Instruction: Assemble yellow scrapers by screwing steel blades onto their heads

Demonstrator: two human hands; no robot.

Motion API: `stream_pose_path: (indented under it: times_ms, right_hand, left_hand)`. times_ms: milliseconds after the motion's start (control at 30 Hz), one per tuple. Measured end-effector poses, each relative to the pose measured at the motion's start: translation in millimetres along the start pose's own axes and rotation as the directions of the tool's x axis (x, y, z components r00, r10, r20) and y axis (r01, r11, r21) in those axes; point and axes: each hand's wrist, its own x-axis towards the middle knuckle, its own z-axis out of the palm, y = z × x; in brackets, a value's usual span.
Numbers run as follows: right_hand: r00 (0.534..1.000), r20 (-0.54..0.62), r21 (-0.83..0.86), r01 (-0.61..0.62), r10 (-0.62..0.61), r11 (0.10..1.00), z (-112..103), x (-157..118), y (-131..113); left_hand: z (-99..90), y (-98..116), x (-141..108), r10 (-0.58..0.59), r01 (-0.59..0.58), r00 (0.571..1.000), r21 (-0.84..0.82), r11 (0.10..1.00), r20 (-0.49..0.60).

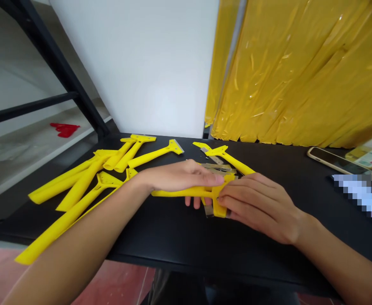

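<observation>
A yellow scraper (pixel 179 192) lies sideways between my hands, its head (pixel 219 203) toward the right. My left hand (pixel 186 176) is closed round its handle, thumb resting near the head. The fingers of my right hand (pixel 260 205) press against the head's right edge, where a sliver of metal blade shows. Loose metal blades (pixel 219 168) lie on the black table (pixel 166 237) just behind my hands, partly hidden by them. Another yellow scraper (pixel 236 162) sits behind my right hand, beside a small yellow piece (pixel 200 145).
Several yellow scrapers (pixel 77 212) are piled at the left, one overhanging the front edge. One scraper with a blade (pixel 154 156) lies behind my left wrist. A phone (pixel 335 160) rests at the right. Yellow plastic sheeting (pixel 300 76) and a white panel (pixel 147 63) stand behind.
</observation>
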Motion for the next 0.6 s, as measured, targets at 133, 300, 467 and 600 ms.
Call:
stream_pose_path:
  times_ms: [133,300,467,600]
  right_hand:
    - [0.997,-0.034,-0.01,0.066,-0.066,0.998,6.8,-0.8,1.3]
    - [0.985,-0.086,-0.078,0.141,-0.147,0.987,10.3,-0.2,9.9]
    - [0.974,-0.111,-0.171,0.178,-0.198,0.969,10.1,4.5,16.8]
    - [0.971,-0.139,-0.234,0.16,-0.195,0.959,12.2,3.2,21.8]
  left_hand:
    - [-6.9,-16.6,12.2,-0.063,0.092,0.988,-0.214,0.973,0.138]
    - [-5.3,-27.4,23.6,-0.017,0.063,0.993,-0.406,0.912,0.114]
    - [0.0,-24.9,25.5,-0.019,0.029,0.999,-0.463,0.886,0.025]
    - [2.8,-22.8,26.0,-0.008,-0.008,0.999,-0.453,0.892,-0.034]
